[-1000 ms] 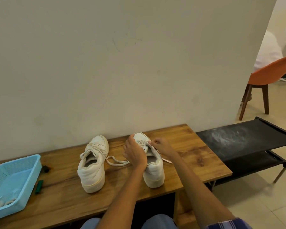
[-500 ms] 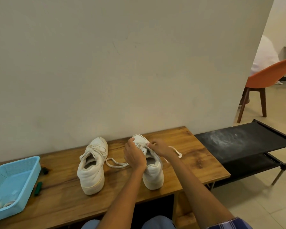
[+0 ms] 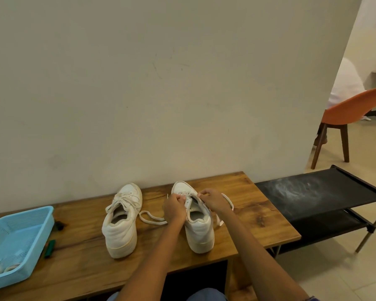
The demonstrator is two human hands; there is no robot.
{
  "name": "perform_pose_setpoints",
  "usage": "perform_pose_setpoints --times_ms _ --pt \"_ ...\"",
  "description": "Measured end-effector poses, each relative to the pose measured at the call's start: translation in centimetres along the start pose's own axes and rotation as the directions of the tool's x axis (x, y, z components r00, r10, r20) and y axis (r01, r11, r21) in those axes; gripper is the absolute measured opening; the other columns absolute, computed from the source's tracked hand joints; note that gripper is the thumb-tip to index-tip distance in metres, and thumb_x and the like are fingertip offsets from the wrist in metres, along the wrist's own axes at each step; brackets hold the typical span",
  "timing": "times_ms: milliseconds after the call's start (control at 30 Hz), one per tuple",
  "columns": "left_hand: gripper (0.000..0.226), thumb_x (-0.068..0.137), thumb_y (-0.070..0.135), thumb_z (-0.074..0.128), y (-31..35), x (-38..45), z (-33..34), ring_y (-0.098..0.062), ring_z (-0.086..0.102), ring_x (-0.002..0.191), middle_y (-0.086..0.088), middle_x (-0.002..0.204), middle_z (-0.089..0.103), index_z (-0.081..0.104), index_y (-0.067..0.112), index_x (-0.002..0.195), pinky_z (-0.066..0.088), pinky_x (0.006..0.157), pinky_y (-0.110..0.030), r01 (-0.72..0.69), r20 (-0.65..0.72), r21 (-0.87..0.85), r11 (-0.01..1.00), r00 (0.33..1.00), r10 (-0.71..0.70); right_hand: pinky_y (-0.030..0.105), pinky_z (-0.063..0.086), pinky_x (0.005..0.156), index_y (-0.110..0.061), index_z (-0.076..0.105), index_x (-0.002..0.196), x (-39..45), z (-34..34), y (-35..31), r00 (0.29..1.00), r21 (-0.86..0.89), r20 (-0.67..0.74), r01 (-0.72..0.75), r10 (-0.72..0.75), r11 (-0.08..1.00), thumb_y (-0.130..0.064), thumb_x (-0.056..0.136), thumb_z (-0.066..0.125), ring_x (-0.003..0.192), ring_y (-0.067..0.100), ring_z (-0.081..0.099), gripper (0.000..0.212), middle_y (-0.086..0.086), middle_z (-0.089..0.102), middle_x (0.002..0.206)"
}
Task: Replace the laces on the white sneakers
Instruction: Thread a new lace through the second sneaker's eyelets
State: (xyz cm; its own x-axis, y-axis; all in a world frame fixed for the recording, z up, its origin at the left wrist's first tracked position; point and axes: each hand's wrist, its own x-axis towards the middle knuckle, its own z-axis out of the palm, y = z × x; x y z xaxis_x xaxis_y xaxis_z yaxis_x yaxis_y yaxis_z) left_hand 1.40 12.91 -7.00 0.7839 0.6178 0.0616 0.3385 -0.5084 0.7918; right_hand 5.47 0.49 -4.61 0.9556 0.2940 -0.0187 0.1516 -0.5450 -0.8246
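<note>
Head view: we sit facing a plain wall with a wooden tabletop [image 3: 248,216] in front of us, and two white sneakers stand on it, toes toward the wall. We hold our left hand [image 3: 174,208] at the left side of the right sneaker [image 3: 199,231], its fingers curled and pinching the lace [image 3: 152,218] near the eyelets. We hold our right hand [image 3: 213,202] at the other side of the same shoe, its fingers curled too and pinching the lace over the tongue. One loose end of the lace trails left across the wood between the two shoes; the other loops out to the right of our right hand and drops beside the shoe. The left sneaker [image 3: 122,224] stands apart from our hands, its lace threaded and lying slack over the tongue. At the left end of the tabletop sits a light blue basket [image 3: 20,237] with white laces [image 3: 0,270] in its near corner. Just beside the basket lies a small green object [image 3: 50,248], too small for us to identify. A black shelf rack [image 3: 321,198] stands right of the tabletop, and an orange chair [image 3: 354,111] beyond it.
</note>
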Motion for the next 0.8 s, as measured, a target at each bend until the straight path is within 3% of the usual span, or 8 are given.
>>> perform_pose_setpoints --times_ms 133,267,400,567,633,700,800 --pt "0.027 0.098 0.031 0.047 -0.5 0.3 -0.5 -0.027 0.057 0.105 -0.010 0.113 0.063 0.061 0.010 0.107 0.047 0.081 -0.035 0.053 0.117 0.085 0.995 0.991 -0.063 0.031 0.043 0.087 -0.004 0.059 0.119 0.3 -0.4 -0.5 0.999 -0.095 0.039 0.037 -0.034 0.995 -0.019 0.095 0.053 0.102 0.021 0.054 0.029 0.010 0.060 0.120" --pt "0.034 0.100 0.028 0.040 0.3 0.0 -0.5 -0.028 0.057 0.110 -0.014 0.120 0.061 0.058 0.004 0.117 0.042 0.077 -0.029 0.066 0.119 0.130 0.989 0.990 -0.082 0.029 0.040 0.076 -0.002 0.066 0.104 0.4 -0.2 0.1 0.998 -0.181 0.003 0.068 -0.068 0.981 -0.016 0.095 0.053 0.085 0.015 0.050 0.021 0.014 0.066 0.106" --pt "0.036 0.100 0.029 0.040 0.5 -0.8 -0.7 -0.028 0.057 0.112 -0.013 0.124 0.058 0.054 0.004 0.122 0.046 0.083 -0.031 0.194 0.044 0.116 0.974 0.979 -0.200 0.026 0.038 0.067 -0.015 0.060 0.084 0.1 0.5 1.3 0.994 -0.129 -0.106 -0.003 -0.010 0.992 -0.018 0.094 0.053 0.079 0.018 0.052 0.013 0.004 0.060 0.083" --pt "0.035 0.099 0.031 0.044 0.5 -1.0 -0.9 -0.027 0.058 0.110 -0.011 0.122 0.059 0.054 0.006 0.121 0.049 0.086 -0.033 0.228 0.041 0.120 0.966 0.971 -0.234 0.026 0.039 0.066 -0.016 0.060 0.083 0.1 0.7 1.0 0.996 -0.130 -0.089 -0.037 0.026 0.991 -0.021 0.093 0.055 0.078 0.019 0.054 0.012 0.008 0.064 0.086" --pt "0.028 0.096 0.024 0.051 0.5 -1.0 -1.2 -0.025 0.056 0.110 -0.009 0.119 0.059 0.054 0.008 0.118 0.049 0.081 -0.032 0.164 -0.041 0.129 0.978 0.986 -0.160 0.028 0.040 0.067 -0.012 0.059 0.080 0.0 0.5 0.9 0.995 -0.109 -0.100 -0.038 0.027 0.993 -0.022 0.096 0.049 0.079 0.021 0.054 0.022 0.010 0.066 0.086" --pt "0.021 0.092 0.011 0.053 0.6 -1.3 -1.5 -0.023 0.053 0.107 -0.006 0.116 0.057 0.052 0.012 0.114 0.044 0.072 -0.027 0.000 -0.107 0.085 0.996 0.994 0.009 0.028 0.036 0.067 -0.012 0.050 0.067 -0.5 0.0 0.5 0.991 -0.058 -0.132 -0.029 0.021 0.998 -0.026 0.102 0.037 0.073 0.022 0.050 0.040 0.005 0.055 0.069" --pt "0.020 0.091 0.009 0.053 1.2 -1.8 -2.0 -0.015 0.054 0.097 -0.003 0.110 0.060 0.053 0.014 0.110 0.042 0.069 -0.020 -0.259 -0.109 0.079 0.963 0.958 0.267 0.029 0.033 0.065 -0.013 0.037 0.065 -0.9 -0.8 -0.8 0.978 0.028 -0.199 -0.053 0.058 0.998 -0.015 0.101 0.031 0.067 0.018 0.041 0.037 -0.001 0.039 0.063"
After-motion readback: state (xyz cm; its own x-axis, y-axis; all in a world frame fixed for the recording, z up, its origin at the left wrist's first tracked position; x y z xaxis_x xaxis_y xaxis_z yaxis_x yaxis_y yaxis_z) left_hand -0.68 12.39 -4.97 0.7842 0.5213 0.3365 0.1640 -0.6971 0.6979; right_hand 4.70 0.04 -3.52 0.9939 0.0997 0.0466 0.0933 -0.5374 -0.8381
